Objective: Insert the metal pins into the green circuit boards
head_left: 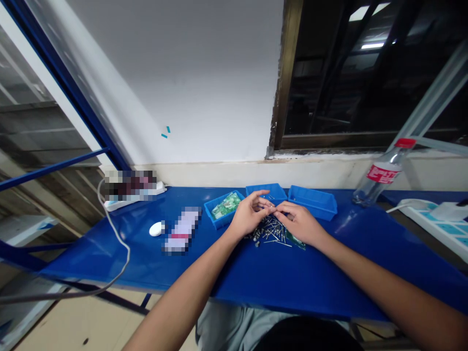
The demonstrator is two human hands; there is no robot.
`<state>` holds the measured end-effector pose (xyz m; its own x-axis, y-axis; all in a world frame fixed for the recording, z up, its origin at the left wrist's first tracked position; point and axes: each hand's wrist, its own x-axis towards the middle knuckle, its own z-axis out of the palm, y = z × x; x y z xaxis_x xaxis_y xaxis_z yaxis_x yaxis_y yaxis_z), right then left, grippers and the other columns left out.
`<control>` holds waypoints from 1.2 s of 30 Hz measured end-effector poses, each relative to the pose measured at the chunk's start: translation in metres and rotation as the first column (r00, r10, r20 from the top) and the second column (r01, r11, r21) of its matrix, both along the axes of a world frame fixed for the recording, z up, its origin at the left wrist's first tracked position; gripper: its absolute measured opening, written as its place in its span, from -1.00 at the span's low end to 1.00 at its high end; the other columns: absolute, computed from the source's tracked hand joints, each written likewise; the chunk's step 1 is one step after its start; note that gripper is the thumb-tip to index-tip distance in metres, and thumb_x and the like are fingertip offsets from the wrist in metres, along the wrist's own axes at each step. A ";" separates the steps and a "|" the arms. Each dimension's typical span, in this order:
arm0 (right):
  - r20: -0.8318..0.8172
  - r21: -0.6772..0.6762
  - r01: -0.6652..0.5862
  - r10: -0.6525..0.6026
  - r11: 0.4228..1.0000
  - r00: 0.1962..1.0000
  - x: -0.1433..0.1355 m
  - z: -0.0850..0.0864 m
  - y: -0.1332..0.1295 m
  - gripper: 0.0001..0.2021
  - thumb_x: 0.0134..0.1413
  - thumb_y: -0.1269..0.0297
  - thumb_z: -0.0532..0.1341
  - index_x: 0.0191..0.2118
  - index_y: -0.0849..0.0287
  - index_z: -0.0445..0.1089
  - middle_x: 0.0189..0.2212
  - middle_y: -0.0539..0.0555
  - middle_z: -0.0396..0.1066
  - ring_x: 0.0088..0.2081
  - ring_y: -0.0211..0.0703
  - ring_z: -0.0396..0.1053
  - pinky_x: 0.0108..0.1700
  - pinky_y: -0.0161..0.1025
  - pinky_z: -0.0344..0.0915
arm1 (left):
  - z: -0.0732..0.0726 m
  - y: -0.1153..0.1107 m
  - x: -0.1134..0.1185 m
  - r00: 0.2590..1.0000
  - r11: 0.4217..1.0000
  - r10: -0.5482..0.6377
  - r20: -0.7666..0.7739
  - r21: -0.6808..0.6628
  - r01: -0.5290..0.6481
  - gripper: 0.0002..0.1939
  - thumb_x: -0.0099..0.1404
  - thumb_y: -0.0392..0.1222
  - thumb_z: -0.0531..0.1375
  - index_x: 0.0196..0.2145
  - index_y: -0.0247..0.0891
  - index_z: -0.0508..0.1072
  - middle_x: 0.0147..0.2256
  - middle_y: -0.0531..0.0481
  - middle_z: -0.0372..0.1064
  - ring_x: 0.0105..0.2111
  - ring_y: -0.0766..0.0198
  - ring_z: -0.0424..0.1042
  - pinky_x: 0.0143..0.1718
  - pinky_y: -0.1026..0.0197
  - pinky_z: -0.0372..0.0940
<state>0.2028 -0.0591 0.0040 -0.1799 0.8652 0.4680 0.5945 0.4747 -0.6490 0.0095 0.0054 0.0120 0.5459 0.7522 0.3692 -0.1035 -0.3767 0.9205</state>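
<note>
My left hand (250, 214) and my right hand (300, 222) meet fingertip to fingertip over the middle of the blue table. Thumb and forefinger are pinched on each; whatever sits between them is too small to make out. Right below lies a loose pile of thin metal pins (275, 230), some with thicker ends, partly covered by my hands. A piece of green plastic bag (298, 242) shows under my right hand. Just beyond my fingers stands a blue tray (261, 188) with a few thin pieces in it.
Left of my hands, a blue tray (216, 225) holds green-printed bags. Another blue tray (314, 209) stands back right. A bottle with red cap (380, 173) is further right. At left are a white oval object (156, 229), a blurred phone-shaped item (183, 229) and a cable (126, 261).
</note>
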 end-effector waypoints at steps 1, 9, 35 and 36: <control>-0.019 -0.011 0.008 -0.008 1.000 1.000 0.001 -0.002 0.001 -0.78 0.34 0.16 0.18 -0.19 0.06 0.58 -0.21 0.09 0.55 -0.18 -0.05 0.49 -0.11 -0.13 0.39 | 0.000 0.000 0.000 1.000 1.000 -0.010 0.008 -0.018 0.010 -0.40 0.26 -0.15 0.40 0.20 -0.29 0.36 -0.15 -0.18 0.56 -0.16 0.18 0.55 -0.11 0.15 0.41; -0.166 -0.104 0.068 -0.085 0.992 0.982 0.005 -0.008 0.005 -0.76 0.21 0.03 0.29 -0.24 0.05 0.61 -0.24 0.09 0.59 -0.18 0.00 0.53 -0.15 -0.11 0.45 | 0.002 -0.003 0.001 0.993 0.992 -0.048 0.106 -0.112 0.059 -0.41 0.21 -0.21 0.42 0.15 -0.30 0.38 -0.17 -0.17 0.58 -0.18 0.18 0.59 -0.01 0.06 0.45; 0.132 0.072 0.038 -0.048 0.997 0.990 0.000 -0.002 0.010 -0.81 0.31 0.15 0.22 -0.14 0.04 0.56 -0.21 0.11 0.61 -0.17 0.02 0.55 -0.06 -0.01 0.46 | -0.004 0.004 -0.001 0.987 0.985 0.141 0.070 -0.105 -0.134 -0.74 0.39 -0.21 0.19 0.01 -0.31 0.44 -0.20 -0.12 0.55 -0.32 0.31 0.54 -0.29 0.30 0.41; 0.200 0.114 0.000 -0.023 0.993 0.980 -0.001 -0.004 0.010 -0.82 0.32 0.20 0.20 -0.11 0.03 0.56 -0.16 0.11 0.61 -0.09 0.05 0.52 0.02 0.03 0.43 | -0.004 0.004 -0.001 0.987 0.986 0.143 0.068 -0.098 -0.136 -0.74 0.40 -0.20 0.19 0.01 -0.31 0.45 -0.21 -0.12 0.56 -0.32 0.31 0.53 -0.28 0.29 0.41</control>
<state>0.2016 -0.0491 0.0002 -0.2706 0.8114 0.5181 0.7126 0.5307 -0.4589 0.0084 0.0094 0.0079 0.4066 0.8519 0.3300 -0.1260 -0.3055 0.9438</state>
